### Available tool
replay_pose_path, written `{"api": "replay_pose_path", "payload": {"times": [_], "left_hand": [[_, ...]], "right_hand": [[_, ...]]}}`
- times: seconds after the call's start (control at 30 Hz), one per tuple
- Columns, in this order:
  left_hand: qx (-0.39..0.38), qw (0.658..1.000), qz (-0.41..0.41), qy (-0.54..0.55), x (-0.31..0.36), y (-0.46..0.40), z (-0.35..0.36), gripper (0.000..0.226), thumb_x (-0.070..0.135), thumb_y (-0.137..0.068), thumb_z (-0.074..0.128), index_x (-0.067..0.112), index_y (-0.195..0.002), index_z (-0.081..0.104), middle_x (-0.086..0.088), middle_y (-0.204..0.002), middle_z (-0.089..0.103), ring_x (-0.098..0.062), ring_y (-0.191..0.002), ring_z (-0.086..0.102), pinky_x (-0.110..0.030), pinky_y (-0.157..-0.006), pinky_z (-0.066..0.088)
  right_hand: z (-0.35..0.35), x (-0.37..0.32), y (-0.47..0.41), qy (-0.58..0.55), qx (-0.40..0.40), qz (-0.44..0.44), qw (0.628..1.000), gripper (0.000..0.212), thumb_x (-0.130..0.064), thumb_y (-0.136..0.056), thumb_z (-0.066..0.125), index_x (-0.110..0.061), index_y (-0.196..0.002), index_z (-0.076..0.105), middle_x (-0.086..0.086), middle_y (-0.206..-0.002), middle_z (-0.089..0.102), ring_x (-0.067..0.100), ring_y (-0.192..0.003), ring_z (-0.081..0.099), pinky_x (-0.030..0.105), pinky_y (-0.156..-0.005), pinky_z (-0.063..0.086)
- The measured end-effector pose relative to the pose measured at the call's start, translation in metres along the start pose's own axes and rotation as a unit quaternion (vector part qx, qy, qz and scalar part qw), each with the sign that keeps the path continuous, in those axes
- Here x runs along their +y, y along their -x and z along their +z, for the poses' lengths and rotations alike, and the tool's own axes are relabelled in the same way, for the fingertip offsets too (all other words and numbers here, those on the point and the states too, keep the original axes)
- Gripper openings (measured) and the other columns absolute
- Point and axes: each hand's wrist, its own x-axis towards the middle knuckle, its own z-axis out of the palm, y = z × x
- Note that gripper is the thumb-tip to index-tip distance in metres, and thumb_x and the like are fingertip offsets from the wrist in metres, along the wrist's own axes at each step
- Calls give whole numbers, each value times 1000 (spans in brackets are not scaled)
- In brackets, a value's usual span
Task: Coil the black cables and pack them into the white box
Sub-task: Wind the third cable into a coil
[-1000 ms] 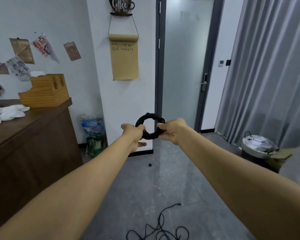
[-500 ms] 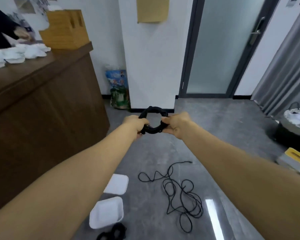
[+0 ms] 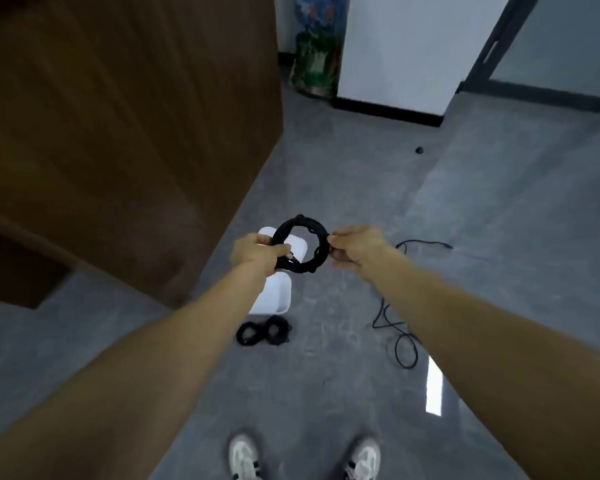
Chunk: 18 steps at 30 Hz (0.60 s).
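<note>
I hold a black cable wound into a ring, the coiled cable (image 3: 313, 230), out in front of me above the floor. My left hand (image 3: 257, 252) grips its left side and my right hand (image 3: 355, 245) pinches its right side. Below it on the grey floor lie two white pieces, the white box (image 3: 276, 296) nearer me and a white lid or second box (image 3: 298, 245) partly behind the coil. Another coiled black cable (image 3: 264, 331) lies on the floor just in front of the white box. A loose black cable (image 3: 400, 327) trails on the floor to the right, partly hidden by my right arm.
A tall brown wooden counter (image 3: 125, 133) fills the left side, its corner close to the white box. A colourful bag (image 3: 314, 46) leans against the white wall behind. My two shoes (image 3: 302, 459) stand at the bottom edge. A small dark dot (image 3: 419, 150) sits on the floor.
My view has tilted down from the wall and door to the floor. Both hands have kept hold of the coiled cable and now hang over the white pieces.
</note>
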Motion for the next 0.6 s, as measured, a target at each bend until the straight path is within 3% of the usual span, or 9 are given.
{"api": "replay_pose_path", "payload": {"times": [0.1,0.17,0.3,0.37,0.4,0.5,0.6], "left_hand": [[30,999,-18,-18,-62,-46,-27,24,11,-68,81,16,-76,58,-15,-89,71,-24,-74,65,-43,-81,57],[48,998,-25,-12,-105,-79,-41,26,10,-68,81,17,-73,56,-15,-84,71,-23,-70,64,-43,-80,57],[70,996,-49,13,-199,-148,-57,27,10,-68,82,13,-83,59,2,-57,65,-21,-67,61,-37,-78,56],[79,995,-53,27,-247,-183,-58,28,8,-68,82,12,-82,58,4,-52,64,-20,-66,60,-37,-76,54],[85,994,-55,29,-273,-203,-58,28,8,-67,82,14,-77,57,-1,-60,66,-21,-69,62,-39,-79,55],[107,991,-70,40,-354,-260,-56,30,7,-67,83,18,-70,55,-13,-80,66,-25,-76,64,-44,-84,55],[120,989,-86,33,-431,-314,-59,30,16,-59,86,20,-70,57,-15,-89,70,-27,-81,67,-47,-85,55]], "right_hand": [[47,53,-43,49,-19,31,998,7,0,-89,58,-7,-90,60,13,-71,53,15,-58,46,36,-73,52],[77,91,-76,77,-29,42,996,17,-1,-88,60,-12,-76,56,7,-69,53,13,-58,49,29,-61,49],[131,172,-143,105,-50,53,992,14,-3,-89,60,-11,-78,57,5,-69,53,12,-59,50,25,-54,46],[153,214,-180,130,-58,50,989,17,-4,-89,60,-13,-74,57,5,-71,54,12,-60,52,25,-54,47],[163,236,-200,144,-63,46,987,21,-4,-89,60,-14,-71,56,5,-72,55,14,-62,53,27,-58,51],[190,301,-259,212,-89,16,973,29,0,-87,58,-18,-65,54,8,-80,56,21,-76,54,37,-84,52],[213,359,-312,278,-103,-24,955,32,-2,-85,59,-23,-63,52,1,-74,54,18,-80,52,30,-82,47]]}}
